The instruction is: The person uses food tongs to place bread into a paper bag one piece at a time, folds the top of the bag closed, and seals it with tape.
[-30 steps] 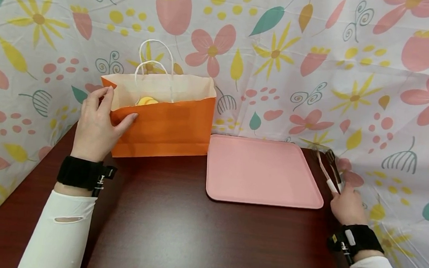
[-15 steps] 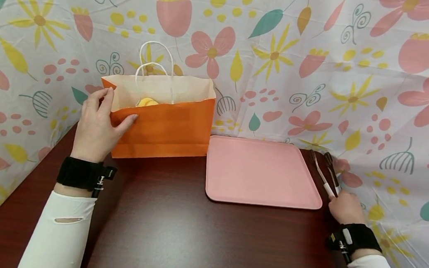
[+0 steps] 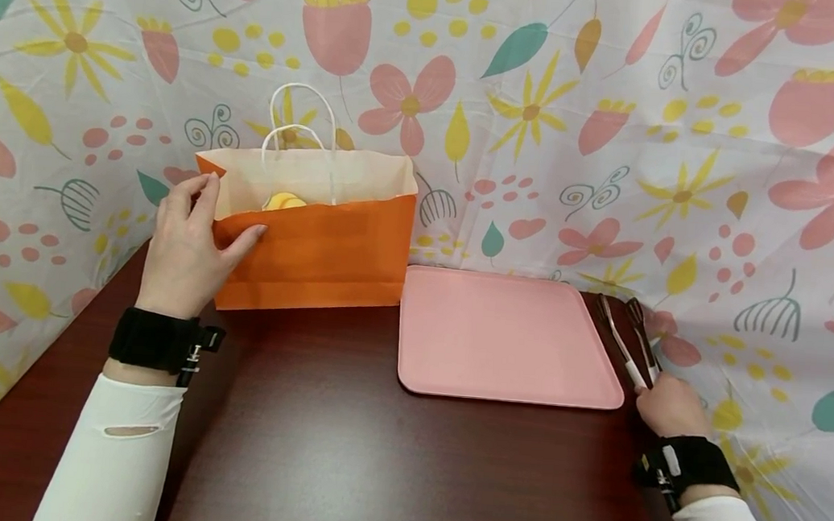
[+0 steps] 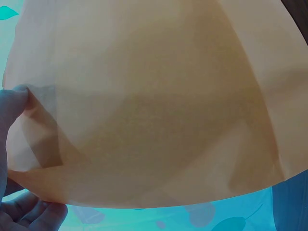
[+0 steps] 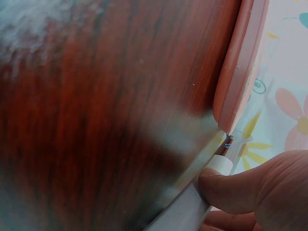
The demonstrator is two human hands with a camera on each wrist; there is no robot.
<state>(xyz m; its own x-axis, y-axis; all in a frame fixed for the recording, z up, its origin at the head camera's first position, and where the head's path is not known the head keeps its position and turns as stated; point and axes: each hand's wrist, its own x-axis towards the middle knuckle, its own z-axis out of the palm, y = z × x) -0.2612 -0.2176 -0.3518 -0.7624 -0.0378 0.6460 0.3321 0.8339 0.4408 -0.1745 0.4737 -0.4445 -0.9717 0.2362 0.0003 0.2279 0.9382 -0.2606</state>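
At the left, an orange paper bag [image 3: 316,253] stands upright with its mouth wide and its white handles [image 3: 303,123] raised. Something yellow [image 3: 285,202] shows inside, mostly hidden by the front panel. My left hand [image 3: 187,248] grips the bag's near left edge, thumb outside on the front; the left wrist view shows thumb and fingers [image 4: 38,214] on the paper bag's rim. At the far right, my right hand [image 3: 674,405] holds a pair of tongs [image 3: 632,344] by the white handle end, their two arms spread apart. My thumb [image 5: 236,190] presses the white handle in the right wrist view.
A pink tray [image 3: 509,336] lies flat between the bag and the tongs, close along the tongs' left side. Dark wooden table [image 3: 374,451] surface spreads in front. A flower-patterned cloth [image 3: 541,140] hangs behind and at both sides.
The tongs' heads have come down and slightly left, and the right hand has shifted a little left with them. My left hand keeps its grip on the paper bag.
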